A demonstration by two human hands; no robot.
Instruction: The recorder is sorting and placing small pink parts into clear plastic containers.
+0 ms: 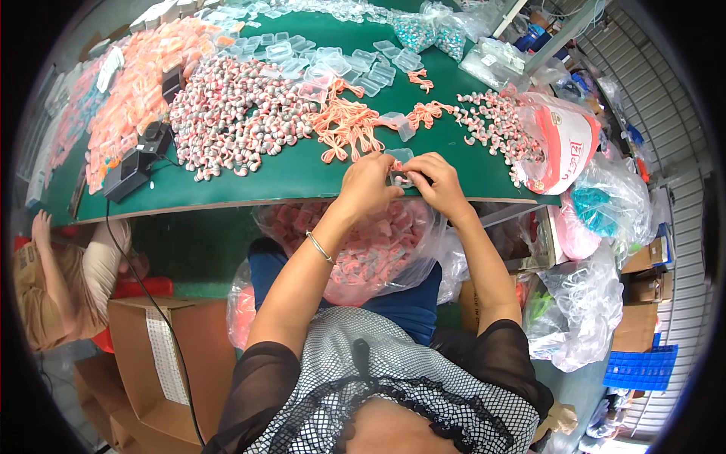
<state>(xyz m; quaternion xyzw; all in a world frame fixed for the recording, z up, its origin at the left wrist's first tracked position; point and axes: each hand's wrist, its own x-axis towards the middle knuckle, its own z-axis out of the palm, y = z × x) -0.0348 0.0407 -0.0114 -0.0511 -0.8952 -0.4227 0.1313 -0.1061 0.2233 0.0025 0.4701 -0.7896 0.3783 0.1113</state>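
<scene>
My left hand and my right hand meet at the table's near edge. Between them is a small clear plastic box, gripped from both sides. Something orange and some pink-and-white pieces show in it, partly covered by my fingers. Just beyond my hands lie bundles of orange cord, with another clear box beside them. A large heap of small pink-and-grey rounded pieces spreads to the left. Similar pieces spill from a red-and-white bag at the right.
On my lap rests a clear bag of filled pink boxes. More clear boxes are scattered farther back on the green table. Black devices with a cable stand at the left. Cardboard boxes and another person's arm are lower left.
</scene>
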